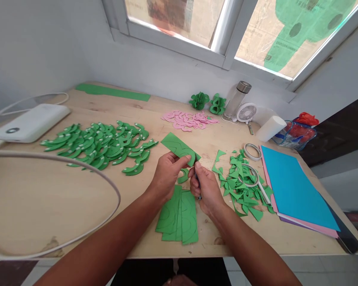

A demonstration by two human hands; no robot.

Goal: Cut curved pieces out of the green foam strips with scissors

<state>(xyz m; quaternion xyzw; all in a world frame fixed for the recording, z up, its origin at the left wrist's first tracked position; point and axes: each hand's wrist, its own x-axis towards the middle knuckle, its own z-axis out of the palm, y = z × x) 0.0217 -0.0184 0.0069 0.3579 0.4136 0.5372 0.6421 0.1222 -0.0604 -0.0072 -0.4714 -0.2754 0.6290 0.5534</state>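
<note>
My left hand [167,172] pinches a green paper strip [176,146] marked with curved pencil outlines. My right hand [207,184] is closed around scissors [196,174], mostly hidden by the fingers, with the blades at the strip's right end. Below the hands, several green paper strips [179,216] with drawn curves lie overlapping near the table edge. A curved green cut-out [183,175] rests on the table between the hands. To the left spreads a big pile of curved green pieces [104,145] with small white patches.
Green scraps [241,184] surround a magnifying glass [250,174] on the right, near a tape roll [252,151] and coloured sheets [295,186]. Pink cut-outs [189,120], a small fan [246,112] and a bottle [238,97] stand behind. A cable [113,186] loops at left beside a white power bank [32,122].
</note>
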